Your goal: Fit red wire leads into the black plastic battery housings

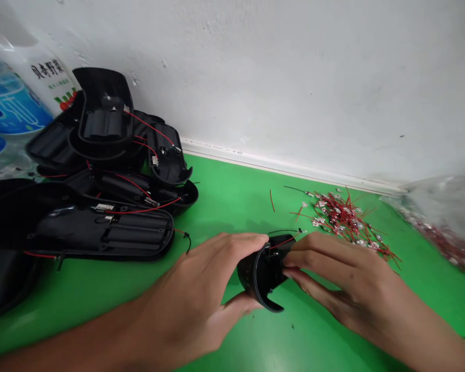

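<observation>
1. Head camera shows a black plastic shell (261, 276) between my hands, low in the centre of the frame, above the green table (232, 343).
2. Stacked black housings (101, 111) at upper left already carry red wires (151, 126). Still loose are a heap of red-wired terminals (343, 219), centre right, and more in a plastic bag (442, 217) at the right edge.
3. The shell's long axis seems to slant from lower left to upper right, its hollow side toward my right hand, with a red lead (281, 244) at the upper end.
4. My left hand (189, 292) grips the shell, fingers over the top and thumb beneath. My right hand (351, 281) holds its open edge in a narrow pinch.
</observation>
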A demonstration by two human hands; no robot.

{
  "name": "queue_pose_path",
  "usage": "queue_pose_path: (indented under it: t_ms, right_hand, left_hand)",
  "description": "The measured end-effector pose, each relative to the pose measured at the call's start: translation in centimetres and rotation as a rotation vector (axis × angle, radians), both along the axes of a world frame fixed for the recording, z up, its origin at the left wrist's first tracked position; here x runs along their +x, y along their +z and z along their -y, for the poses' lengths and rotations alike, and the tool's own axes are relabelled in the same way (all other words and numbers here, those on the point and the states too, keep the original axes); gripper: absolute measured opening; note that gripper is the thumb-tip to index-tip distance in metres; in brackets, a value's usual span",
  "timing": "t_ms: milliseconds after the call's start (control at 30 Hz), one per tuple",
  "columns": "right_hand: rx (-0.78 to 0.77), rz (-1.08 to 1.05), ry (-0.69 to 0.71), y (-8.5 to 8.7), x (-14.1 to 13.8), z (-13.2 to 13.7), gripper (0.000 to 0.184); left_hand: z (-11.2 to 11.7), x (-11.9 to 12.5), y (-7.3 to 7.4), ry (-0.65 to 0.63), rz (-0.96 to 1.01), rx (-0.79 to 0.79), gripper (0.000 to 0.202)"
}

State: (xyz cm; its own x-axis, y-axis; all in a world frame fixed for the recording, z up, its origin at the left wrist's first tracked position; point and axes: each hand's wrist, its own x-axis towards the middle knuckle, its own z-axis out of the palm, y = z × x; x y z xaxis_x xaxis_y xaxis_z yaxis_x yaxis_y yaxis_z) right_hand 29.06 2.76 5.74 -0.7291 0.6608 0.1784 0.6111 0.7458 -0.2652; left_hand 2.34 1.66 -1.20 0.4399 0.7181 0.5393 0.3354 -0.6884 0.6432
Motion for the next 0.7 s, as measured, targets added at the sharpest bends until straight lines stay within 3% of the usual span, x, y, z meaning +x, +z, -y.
queue_pose_path:
  t_ms: [533,700]
  right_hand:
    - [0.046,-0.048,0.002,-0.15,-0.68,0.23,0.015]
    - [0.135,0.006,0.044,-0.13,-0.84,0.40,0.026]
  left_hand:
    - [0.44,0.19,0.15,0.044,0.019,-0.122,0.069]
    - [0.25,0.08,0.13,0.008,0.015,-0.091,0.063]
